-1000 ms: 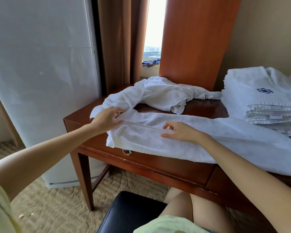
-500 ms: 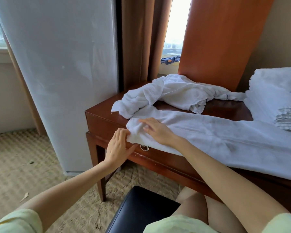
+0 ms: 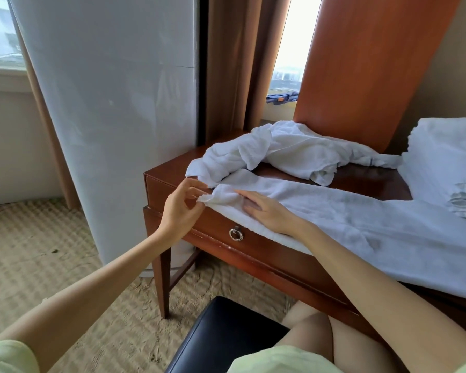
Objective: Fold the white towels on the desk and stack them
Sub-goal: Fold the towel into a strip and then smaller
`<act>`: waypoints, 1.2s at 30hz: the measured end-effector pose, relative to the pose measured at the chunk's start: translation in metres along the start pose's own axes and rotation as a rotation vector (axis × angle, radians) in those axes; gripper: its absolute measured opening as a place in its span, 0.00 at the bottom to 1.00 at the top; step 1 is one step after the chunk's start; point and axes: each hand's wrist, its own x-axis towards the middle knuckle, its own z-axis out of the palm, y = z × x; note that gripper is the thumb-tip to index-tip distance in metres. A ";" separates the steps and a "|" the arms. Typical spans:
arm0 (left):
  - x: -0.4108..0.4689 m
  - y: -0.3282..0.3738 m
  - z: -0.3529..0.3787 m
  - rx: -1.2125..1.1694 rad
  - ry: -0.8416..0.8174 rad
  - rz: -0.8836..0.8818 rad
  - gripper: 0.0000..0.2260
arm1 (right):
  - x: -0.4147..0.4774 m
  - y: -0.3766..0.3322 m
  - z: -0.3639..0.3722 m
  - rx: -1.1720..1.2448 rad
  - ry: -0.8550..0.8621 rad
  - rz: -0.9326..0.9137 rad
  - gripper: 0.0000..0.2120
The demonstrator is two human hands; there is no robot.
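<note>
1. Head view: left hand (image 3: 182, 208) pinches corner of spread towel (image 3: 361, 222) at desk (image 3: 172, 181) left edge.
2. Right hand (image 3: 267, 211) flat, fingers straight, pressing same towel.
3. Crumpled towel (image 3: 280, 149) behind; folded stack (image 3: 447, 157) at right.

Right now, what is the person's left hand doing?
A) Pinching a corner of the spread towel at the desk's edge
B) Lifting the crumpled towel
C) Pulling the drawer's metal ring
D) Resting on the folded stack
A: the left hand pinches the corner of the spread towel between its fingertips, while the right hand lies flat on the same towel.
</note>
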 end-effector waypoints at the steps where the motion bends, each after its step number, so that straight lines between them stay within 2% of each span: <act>1: 0.005 0.005 -0.001 0.005 -0.002 0.000 0.09 | 0.000 0.002 -0.002 0.005 -0.003 0.005 0.22; 3: 0.016 0.009 -0.002 0.022 -0.047 -0.058 0.09 | 0.000 0.006 -0.004 0.032 -0.004 0.028 0.22; 5: 0.026 0.008 -0.008 -0.025 -0.163 -0.159 0.05 | -0.002 0.010 -0.004 0.033 0.006 0.046 0.22; 7: 0.033 0.007 -0.014 -0.084 -0.293 -0.274 0.07 | -0.002 0.013 -0.004 0.003 0.008 0.046 0.22; 9: 0.036 0.004 -0.020 -0.093 -0.419 -0.376 0.15 | -0.002 0.014 -0.004 -0.030 -0.010 0.045 0.22; 10: 0.036 0.000 -0.022 -0.050 -0.497 -0.416 0.18 | -0.001 0.013 -0.004 -0.042 -0.019 0.041 0.22; 12: 0.037 -0.009 -0.023 0.072 -0.633 -0.479 0.16 | -0.001 0.012 -0.005 -0.020 -0.042 0.031 0.23; 14: 0.039 -0.014 -0.018 0.107 -0.684 -0.559 0.15 | -0.003 0.012 -0.009 0.021 -0.057 0.029 0.22; 16: 0.041 -0.011 -0.009 0.091 -0.631 -0.615 0.20 | -0.006 0.014 -0.017 0.015 -0.042 0.049 0.22; 17: 0.041 -0.009 -0.005 0.089 -0.572 -0.603 0.20 | -0.008 0.015 -0.021 -0.002 -0.026 0.064 0.22; 19: 0.043 -0.007 0.004 0.091 -0.461 -0.547 0.11 | -0.014 0.020 -0.028 -0.038 0.007 0.086 0.20; 21: 0.044 -0.008 0.007 0.118 -0.429 -0.534 0.05 | -0.019 0.026 -0.035 -0.063 0.025 0.098 0.20; 26: 0.039 -0.004 0.007 0.322 -0.390 -0.447 0.13 | -0.033 0.042 -0.042 -0.088 0.020 0.142 0.19; 28: 0.035 0.001 0.014 0.502 -0.341 -0.302 0.16 | -0.035 0.045 -0.038 -0.134 0.023 0.115 0.19; 30: 0.031 0.006 0.026 0.649 -0.237 -0.072 0.18 | -0.035 0.045 -0.035 -0.192 0.038 0.101 0.19; 33: 0.029 0.023 0.050 0.711 -0.142 0.231 0.19 | -0.035 0.045 -0.036 -0.109 0.040 0.108 0.18; 34: 0.030 0.029 0.060 0.696 -0.176 0.289 0.19 | -0.037 0.045 -0.037 -0.059 0.045 0.110 0.18; 36: 0.033 0.037 0.085 0.641 -0.408 0.277 0.20 | -0.041 0.045 -0.045 -0.050 0.087 0.098 0.17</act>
